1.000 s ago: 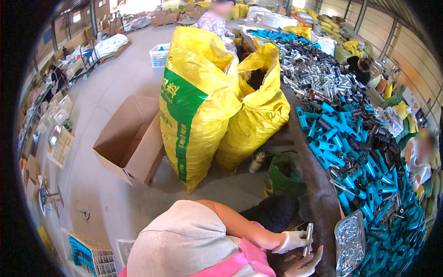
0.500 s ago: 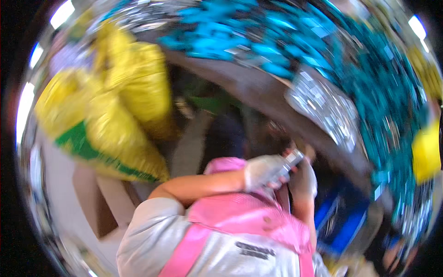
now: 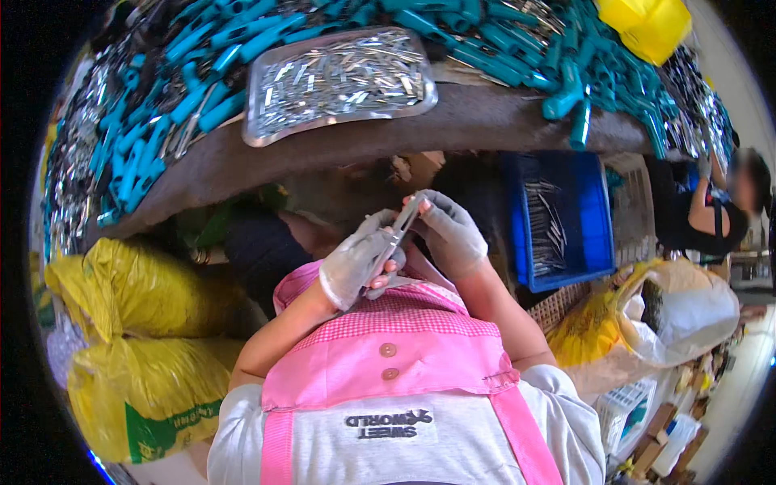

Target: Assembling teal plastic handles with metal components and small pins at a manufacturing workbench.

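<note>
My left hand, in a grey-white glove with bare fingertips, is closed around the lower part of a slim silver-grey metal piece. With its thumb and fingers, my gloved right hand grips the upper end of the same piece. It is held at a slant in front of my pink apron. Its exact kind is unclear because fingers cover much of it. Beyond my hands, a metal tray full of small shiny metal parts rests on the table edge.
Teal plastic handles are heaped along the dark-edged table. A blue crate with thin metal pieces stands right, near an open sack. Yellow sacks lie left. Another person sits at far right.
My view has swung right, so the tray now lies ahead and the blue crate shows fully. Both hands still hold the metal piece, now sharper and tilted more upright.
</note>
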Action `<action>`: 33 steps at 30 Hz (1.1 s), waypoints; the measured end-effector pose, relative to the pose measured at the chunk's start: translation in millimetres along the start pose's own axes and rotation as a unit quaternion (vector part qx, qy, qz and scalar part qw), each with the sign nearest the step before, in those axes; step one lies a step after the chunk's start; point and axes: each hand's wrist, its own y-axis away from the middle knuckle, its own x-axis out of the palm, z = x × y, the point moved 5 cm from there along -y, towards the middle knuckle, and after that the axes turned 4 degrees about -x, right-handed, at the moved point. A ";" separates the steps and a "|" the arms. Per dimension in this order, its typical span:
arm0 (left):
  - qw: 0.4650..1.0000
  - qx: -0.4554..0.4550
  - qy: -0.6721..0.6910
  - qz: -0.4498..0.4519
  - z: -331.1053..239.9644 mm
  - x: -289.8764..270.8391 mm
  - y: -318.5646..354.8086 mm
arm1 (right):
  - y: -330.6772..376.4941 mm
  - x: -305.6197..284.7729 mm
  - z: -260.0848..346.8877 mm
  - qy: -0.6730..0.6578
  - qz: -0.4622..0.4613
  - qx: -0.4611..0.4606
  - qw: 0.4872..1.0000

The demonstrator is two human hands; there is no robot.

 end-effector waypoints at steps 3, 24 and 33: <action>0.992 -0.070 0.077 0.072 5.6 5.3 -10.9 | 0.6 -12.5 1.9 -0.047 0.063 0.005 0.997; 0.981 -0.148 0.128 0.000 24.9 7.7 -87.8 | 43.6 -196.2 83.6 0.542 -0.300 -0.266 0.739; 0.972 -0.172 0.156 0.019 26.8 1.5 -100.8 | 82.9 -362.1 67.8 0.715 -0.368 0.345 0.485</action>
